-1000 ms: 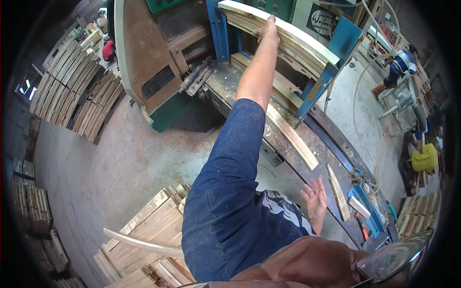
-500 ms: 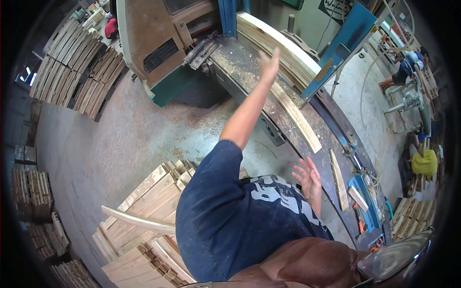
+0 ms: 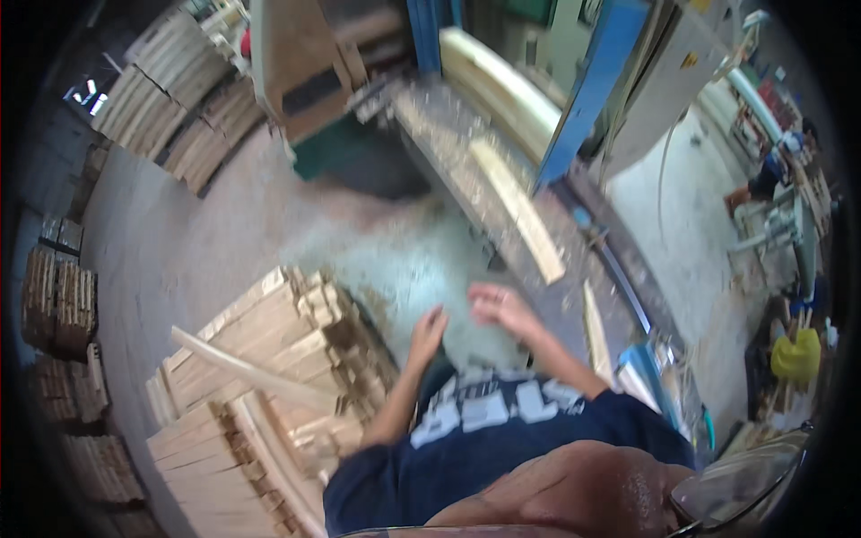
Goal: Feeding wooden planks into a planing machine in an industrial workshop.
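Observation:
My left hand [image 3: 430, 336] is in front of my body, near the edge of a stack of wooden boards [image 3: 256, 327]. It is empty, with its fingers loosely extended and somewhat blurred. To its right, my right hand [image 3: 502, 307] hangs over the floor beside the machine table [image 3: 466, 202], fingers stretched out and holding nothing. A curved wooden board [image 3: 525, 215] lies on that table among sawdust. Behind it, more curved boards [image 3: 498, 94] stand on edge against a blue upright [image 3: 592, 94]. A narrow wood strip [image 3: 595, 336] rests nearer me on the table.
One loose curved strip [image 3: 256, 372] lies across the board stack at my left. A brown machine housing [image 3: 300, 63] stands beyond the concrete floor [image 3: 215, 238]. Tall board stacks [image 3: 161, 99] are at the far left. A person [image 3: 767, 179] is at the right.
My left arm has drawn back from the boards at the machine to in front of my body. My right hand has moved left and away from the table. The view has shifted.

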A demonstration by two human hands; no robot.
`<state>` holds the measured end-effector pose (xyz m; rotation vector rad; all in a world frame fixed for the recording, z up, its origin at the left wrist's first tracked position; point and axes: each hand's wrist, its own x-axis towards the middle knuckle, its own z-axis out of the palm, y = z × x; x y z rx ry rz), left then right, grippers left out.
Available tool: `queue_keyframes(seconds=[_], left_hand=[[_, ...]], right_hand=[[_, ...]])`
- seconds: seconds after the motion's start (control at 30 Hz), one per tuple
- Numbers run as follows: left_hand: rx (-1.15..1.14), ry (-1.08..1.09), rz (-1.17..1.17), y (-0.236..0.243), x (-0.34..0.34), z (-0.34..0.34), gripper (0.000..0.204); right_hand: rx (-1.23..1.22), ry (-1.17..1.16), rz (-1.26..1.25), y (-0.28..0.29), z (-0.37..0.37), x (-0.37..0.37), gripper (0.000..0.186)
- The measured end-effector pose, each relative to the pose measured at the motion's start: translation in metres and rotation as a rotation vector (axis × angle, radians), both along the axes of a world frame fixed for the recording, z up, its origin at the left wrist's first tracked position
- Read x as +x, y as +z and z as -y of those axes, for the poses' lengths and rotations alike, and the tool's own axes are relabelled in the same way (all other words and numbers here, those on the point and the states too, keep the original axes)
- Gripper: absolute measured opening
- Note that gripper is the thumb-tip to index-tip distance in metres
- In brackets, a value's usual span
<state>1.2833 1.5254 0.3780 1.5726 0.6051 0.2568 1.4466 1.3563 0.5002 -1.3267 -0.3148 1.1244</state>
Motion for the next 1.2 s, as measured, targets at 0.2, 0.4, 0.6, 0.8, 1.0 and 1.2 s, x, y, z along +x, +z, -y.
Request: queue_keyframes(seconds=[0.2,0.4,0.6,0.8,1.0,1.2], left_hand=[[-0.368,0.299,-0.158,0.072,-0.108,0.112,0.053],[-0.430,0.265,-0.140,0.091,-0.199,0.211,0.055],[-0.365,0.087,0.035,0.136,-0.296,0.304,0.055],[-0.283,0.390,0.485,0.200,-0.457,0.476,0.071],[0.206,1.131,0.726,0.210,-0.614,0.664,0.068],[0.659,2.593,0.316,0.154,-0.660,0.776,0.060]], right_hand=[[-0.032,0.170,-0.043,-0.029,0.029,-0.057,0.049],[-0.087,0.530,-0.166,-0.045,0.064,-0.140,0.055],[-0.118,0.719,-0.093,-0.041,0.121,-0.231,0.054],[-0.177,1.093,-0.046,-0.053,0.211,-0.376,0.051],[-0.156,1.790,-0.069,-0.070,0.291,-0.514,0.042],[-0.053,2.188,0.072,-0.087,0.325,-0.601,0.046]])
